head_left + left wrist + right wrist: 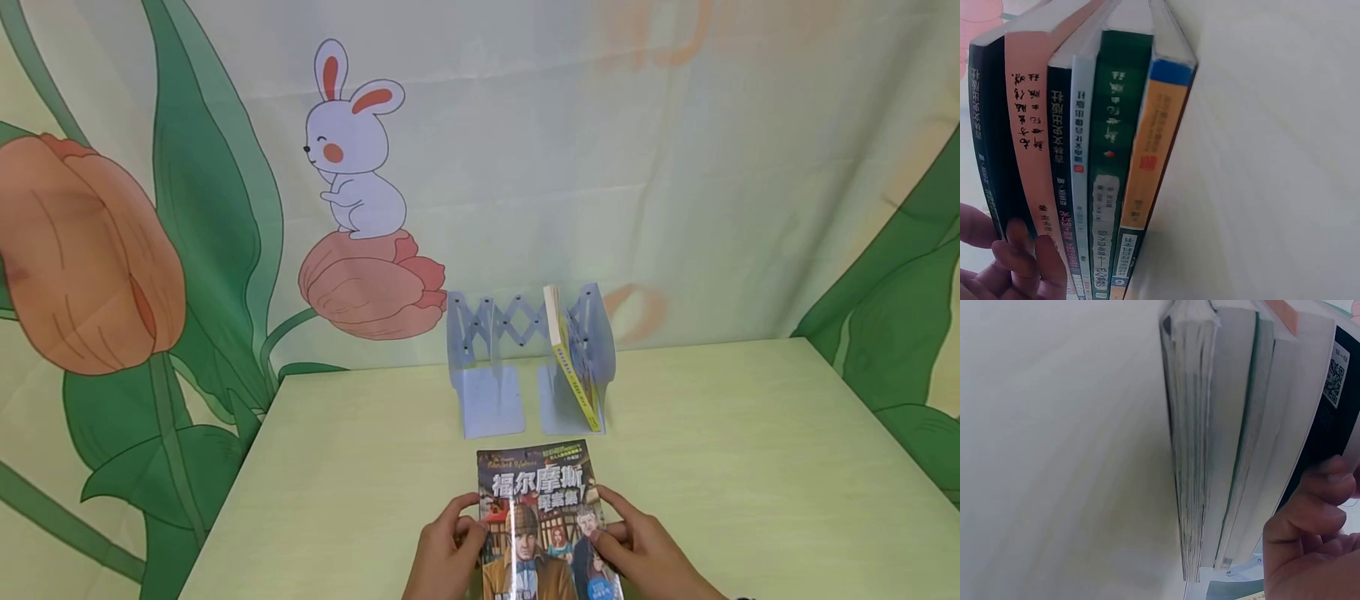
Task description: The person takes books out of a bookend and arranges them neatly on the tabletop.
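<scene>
A dark comic-style book [536, 521] with large white Chinese lettering lies flat near the table's front edge in the head view. My left hand [447, 546] pinches its left edge, thumb on the cover. On the opposite edge, my right hand [647, 546] grips it the same way. Under it, a stack of several books [1119, 125] shows its spines in the left wrist view: pink, black, pale blue, green and orange. In the right wrist view, the stack's page edges [1229, 425] show, and the dark back cover [1335, 381] is partly exposed beside my curled fingers.
Beyond the book stands a pale blue expandable bookend [491, 404]. A yellow-edged book [576, 379] leans in its right part. The pale green table [360, 467] ends at a hanging cloth [525, 167] printed with a rabbit and tulips.
</scene>
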